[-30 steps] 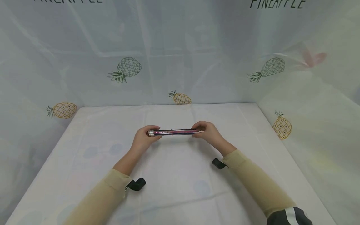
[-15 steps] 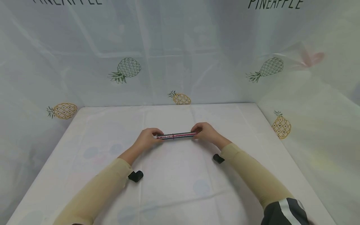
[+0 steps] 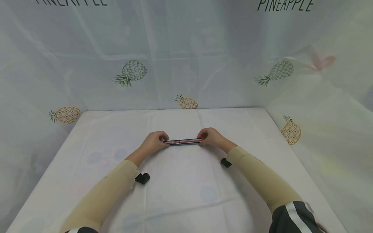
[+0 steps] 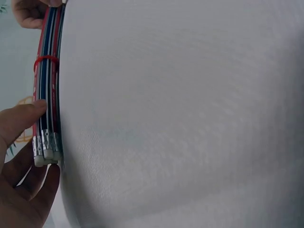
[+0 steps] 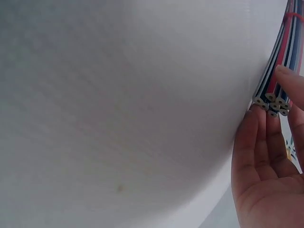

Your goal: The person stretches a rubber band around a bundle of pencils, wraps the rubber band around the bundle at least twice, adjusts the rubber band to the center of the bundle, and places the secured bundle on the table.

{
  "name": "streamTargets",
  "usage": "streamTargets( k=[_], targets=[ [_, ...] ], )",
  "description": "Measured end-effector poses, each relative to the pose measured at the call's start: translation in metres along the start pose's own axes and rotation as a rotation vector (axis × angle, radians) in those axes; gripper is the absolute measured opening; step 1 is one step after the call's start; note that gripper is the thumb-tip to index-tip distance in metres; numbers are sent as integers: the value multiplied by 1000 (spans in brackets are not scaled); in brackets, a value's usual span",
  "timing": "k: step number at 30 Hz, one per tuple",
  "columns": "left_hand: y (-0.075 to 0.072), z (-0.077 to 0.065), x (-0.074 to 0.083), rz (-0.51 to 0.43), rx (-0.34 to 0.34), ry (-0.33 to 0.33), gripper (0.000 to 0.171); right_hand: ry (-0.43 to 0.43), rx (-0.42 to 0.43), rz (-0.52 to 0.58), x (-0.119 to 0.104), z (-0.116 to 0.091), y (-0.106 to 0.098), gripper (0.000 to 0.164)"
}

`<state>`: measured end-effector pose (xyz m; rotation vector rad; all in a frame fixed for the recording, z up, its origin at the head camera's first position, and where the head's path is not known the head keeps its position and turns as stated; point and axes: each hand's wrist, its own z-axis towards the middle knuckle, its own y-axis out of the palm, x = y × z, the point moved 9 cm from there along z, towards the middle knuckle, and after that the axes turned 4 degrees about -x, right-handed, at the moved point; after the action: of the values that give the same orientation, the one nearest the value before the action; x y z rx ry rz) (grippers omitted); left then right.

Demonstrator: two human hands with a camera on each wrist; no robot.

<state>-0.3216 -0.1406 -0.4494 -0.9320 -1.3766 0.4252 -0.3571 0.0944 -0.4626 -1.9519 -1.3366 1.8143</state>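
Note:
A bundle of red and dark blue striped pencils point(image 3: 186, 141), bound by a thin red rubber band point(image 4: 46, 58), lies crosswise low over the table between both hands. My left hand point(image 3: 152, 143) pinches the end with the white erasers point(image 4: 47, 156) and silver ferrules, thumb on the near side and fingers around the far side and end. At the opposite end, my right hand point(image 3: 214, 138) pinches the bundle between thumb and fingers. Flat, unsharpened pencil ends point(image 5: 273, 105) show there in the right wrist view, with fingertips right beneath them.
A white cloth with faint spots covers the table point(image 3: 180, 187). Behind and at the sides hangs a pale curtain point(image 3: 186, 74) printed with pineapples. Small black devices point(image 3: 142, 178) stick out from both wrist cuffs.
Both hands have lowered the bundle toward the table and slightly nearer the person. My left hand has shifted right and covers the eraser end more in the head view.

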Motion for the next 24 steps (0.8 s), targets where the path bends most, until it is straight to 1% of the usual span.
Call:
streamTargets(
  k=[8, 12, 15, 19, 22, 24],
  targets=[
    [2, -1, -3, 4, -18, -12, 25, 2, 4, -3, 1, -1, 0, 27],
    [0, -4, -5, 2, -20, 2, 27, -18, -2, -3, -1, -6, -2, 28],
    [-5, -10, -6, 0, -14, 2, 30, -56, -6, 3, -5, -13, -4, 27],
    [-13, -21, -6, -8, -11, 2, 33, -98, 7, 10, -9, -26, -12, 27],
    [-21, -32, -1, -5, -5, 16, 35, -144, 32, -16, -14, -37, -19, 28],
    [-27, -39, 4, -2, 9, 29, 38, -188, 52, -59, -19, -46, -25, 30]
  ],
)
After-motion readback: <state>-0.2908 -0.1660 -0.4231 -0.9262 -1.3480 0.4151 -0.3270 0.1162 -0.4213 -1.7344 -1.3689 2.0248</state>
